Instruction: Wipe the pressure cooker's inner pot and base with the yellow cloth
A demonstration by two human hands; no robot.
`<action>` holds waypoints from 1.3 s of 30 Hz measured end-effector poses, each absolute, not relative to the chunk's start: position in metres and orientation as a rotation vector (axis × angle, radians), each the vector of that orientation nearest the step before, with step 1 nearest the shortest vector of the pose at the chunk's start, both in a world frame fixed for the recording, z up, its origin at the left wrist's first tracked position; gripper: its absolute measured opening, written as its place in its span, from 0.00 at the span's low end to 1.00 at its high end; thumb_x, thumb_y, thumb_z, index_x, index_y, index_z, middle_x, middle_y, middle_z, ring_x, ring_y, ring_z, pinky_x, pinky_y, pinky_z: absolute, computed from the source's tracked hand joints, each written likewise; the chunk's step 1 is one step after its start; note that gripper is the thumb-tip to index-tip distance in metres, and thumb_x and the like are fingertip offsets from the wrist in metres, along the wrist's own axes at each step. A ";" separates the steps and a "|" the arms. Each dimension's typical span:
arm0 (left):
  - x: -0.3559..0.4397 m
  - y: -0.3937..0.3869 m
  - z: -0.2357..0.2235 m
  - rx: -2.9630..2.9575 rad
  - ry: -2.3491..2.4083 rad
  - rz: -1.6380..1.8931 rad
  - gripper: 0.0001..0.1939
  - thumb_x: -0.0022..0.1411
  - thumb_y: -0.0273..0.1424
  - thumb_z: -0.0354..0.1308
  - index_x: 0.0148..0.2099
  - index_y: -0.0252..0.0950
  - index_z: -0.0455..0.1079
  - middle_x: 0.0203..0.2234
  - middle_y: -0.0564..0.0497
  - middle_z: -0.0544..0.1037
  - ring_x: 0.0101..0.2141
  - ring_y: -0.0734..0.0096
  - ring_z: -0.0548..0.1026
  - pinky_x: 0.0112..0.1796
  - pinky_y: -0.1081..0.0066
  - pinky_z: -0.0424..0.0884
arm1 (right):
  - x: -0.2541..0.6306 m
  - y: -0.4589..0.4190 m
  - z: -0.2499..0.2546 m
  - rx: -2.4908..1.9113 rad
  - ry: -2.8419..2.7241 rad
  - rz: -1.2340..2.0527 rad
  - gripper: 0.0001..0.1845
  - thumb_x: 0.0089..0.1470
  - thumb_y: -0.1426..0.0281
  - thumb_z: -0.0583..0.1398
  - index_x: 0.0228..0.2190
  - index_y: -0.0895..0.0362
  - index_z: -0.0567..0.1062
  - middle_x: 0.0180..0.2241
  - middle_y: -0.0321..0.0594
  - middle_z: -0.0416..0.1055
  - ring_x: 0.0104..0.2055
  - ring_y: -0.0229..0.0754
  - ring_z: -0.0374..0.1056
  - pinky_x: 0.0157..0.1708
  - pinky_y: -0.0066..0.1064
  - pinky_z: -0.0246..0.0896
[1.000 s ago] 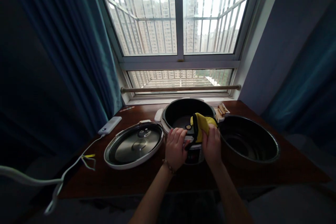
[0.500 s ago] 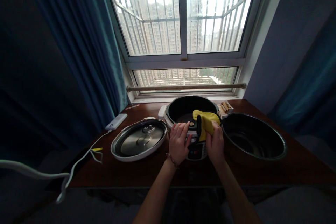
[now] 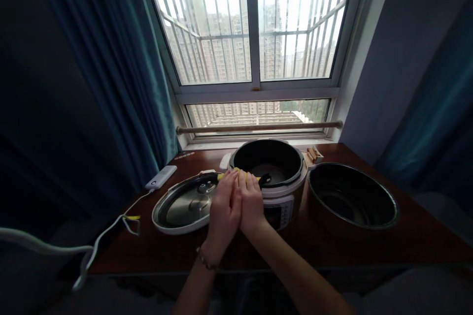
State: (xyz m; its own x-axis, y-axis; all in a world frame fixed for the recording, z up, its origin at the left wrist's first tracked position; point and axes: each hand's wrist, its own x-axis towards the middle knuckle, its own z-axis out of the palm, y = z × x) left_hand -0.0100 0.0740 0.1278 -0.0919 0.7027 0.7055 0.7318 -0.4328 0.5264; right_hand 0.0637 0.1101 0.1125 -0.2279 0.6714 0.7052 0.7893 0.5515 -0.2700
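Note:
My left hand (image 3: 223,204) and my right hand (image 3: 253,204) are pressed side by side over the front left rim of a white electric pressure cooker (image 3: 286,193). Both are closed on a yellow cloth (image 3: 220,176) with dark edging; only slivers of it show beyond the fingers, the rest is covered. The cooker stands with its top off, and its dark inside shows. On the left a round lid (image 3: 181,212) lies with its metal inner face up, partly behind my left hand. A black inner pot (image 3: 391,209) stands to the cooker's right.
A white power bank (image 3: 161,177) with a white cable (image 3: 105,236) lies at the table's left edge. Behind the black pot is a small white holder with brown pieces (image 3: 314,154). A barred window and a rail (image 3: 258,128) rise behind the wooden table (image 3: 148,251).
Both hands have moved left along the cooker's rim and come together. The yellow cloth, widely visible at the right hand before, is now mostly covered. The control panel shows more.

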 end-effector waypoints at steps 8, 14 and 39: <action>-0.014 0.106 0.123 -2.416 -1.645 -1.251 0.20 0.67 0.35 0.39 0.56 0.39 0.62 0.56 0.48 0.62 0.61 0.63 0.46 0.59 0.53 0.47 | 0.139 0.095 0.119 -0.950 -1.830 0.002 0.20 0.56 0.74 0.50 0.50 0.62 0.66 0.54 0.47 0.63 0.60 0.45 0.51 0.58 0.44 0.49; -0.078 0.171 0.138 -2.643 -1.422 -0.946 0.17 0.65 0.36 0.43 0.45 0.39 0.72 0.50 0.50 0.69 0.57 0.64 0.57 0.57 0.60 0.54 | 0.179 0.112 0.087 -1.000 -1.905 -0.161 0.19 0.56 0.73 0.52 0.50 0.59 0.65 0.50 0.44 0.67 0.56 0.45 0.57 0.57 0.44 0.48; 0.006 0.361 0.163 -3.029 -1.335 -0.525 0.23 0.51 0.16 0.48 0.48 0.36 0.72 0.45 0.52 0.76 0.45 0.70 0.73 0.47 0.73 0.66 | 0.167 0.130 0.067 -0.914 -1.710 -0.382 0.19 0.54 0.74 0.48 0.47 0.60 0.68 0.44 0.44 0.70 0.51 0.45 0.61 0.54 0.41 0.46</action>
